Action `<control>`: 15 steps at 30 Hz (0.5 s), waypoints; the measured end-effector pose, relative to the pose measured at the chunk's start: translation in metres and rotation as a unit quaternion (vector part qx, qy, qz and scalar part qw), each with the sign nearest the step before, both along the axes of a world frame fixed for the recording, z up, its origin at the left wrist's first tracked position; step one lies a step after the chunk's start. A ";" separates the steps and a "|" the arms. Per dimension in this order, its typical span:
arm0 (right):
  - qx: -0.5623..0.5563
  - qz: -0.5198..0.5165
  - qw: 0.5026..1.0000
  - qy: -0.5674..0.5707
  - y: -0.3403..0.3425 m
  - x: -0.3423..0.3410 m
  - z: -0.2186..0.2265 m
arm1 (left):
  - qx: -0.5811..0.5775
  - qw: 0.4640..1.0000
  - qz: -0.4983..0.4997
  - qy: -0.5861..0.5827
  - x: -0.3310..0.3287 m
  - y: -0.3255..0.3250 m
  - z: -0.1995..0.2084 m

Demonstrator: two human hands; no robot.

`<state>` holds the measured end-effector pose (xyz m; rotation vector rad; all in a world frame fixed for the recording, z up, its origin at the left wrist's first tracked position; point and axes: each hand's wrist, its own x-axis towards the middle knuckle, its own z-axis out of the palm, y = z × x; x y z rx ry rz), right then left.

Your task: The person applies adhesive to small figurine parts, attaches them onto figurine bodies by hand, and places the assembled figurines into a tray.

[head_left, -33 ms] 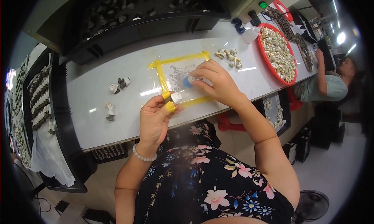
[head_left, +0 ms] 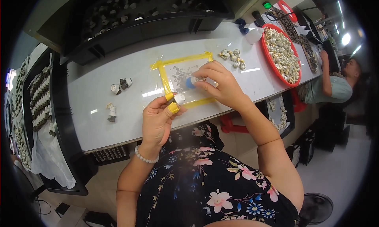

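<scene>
My left hand (head_left: 160, 112), with yellow tape round the thumb and a fingertip, pinches a small white-and-dark figurine (head_left: 180, 99) near the table's front edge. To its right, my right hand (head_left: 219, 81) grips a small blue-and-white piece (head_left: 190, 82) between thumb and fingers; blur hides its exact kind. That piece is over a clear sheet (head_left: 179, 65) framed with yellow tape, where many small dark specks lie. Off to the left, two white-and-dark figurines (head_left: 121, 86) lie close together, and another figurine (head_left: 111, 112) lies nearer the front.
A red basket (head_left: 299, 75) full of small pale pieces sits at the right, beside a white bottle (head_left: 253, 35). Several pale pieces (head_left: 233, 58) lie behind my right hand. Black trays (head_left: 150, 27) stand at the back and left. A co-worker (head_left: 331, 82) sits at far right.
</scene>
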<state>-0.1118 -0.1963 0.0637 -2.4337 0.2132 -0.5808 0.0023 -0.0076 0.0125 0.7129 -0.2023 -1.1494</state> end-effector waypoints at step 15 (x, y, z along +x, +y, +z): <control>0.242 0.041 0.969 0.012 0.024 -0.005 0.009 | -0.003 0.999 0.021 -0.029 -0.007 -0.006 0.003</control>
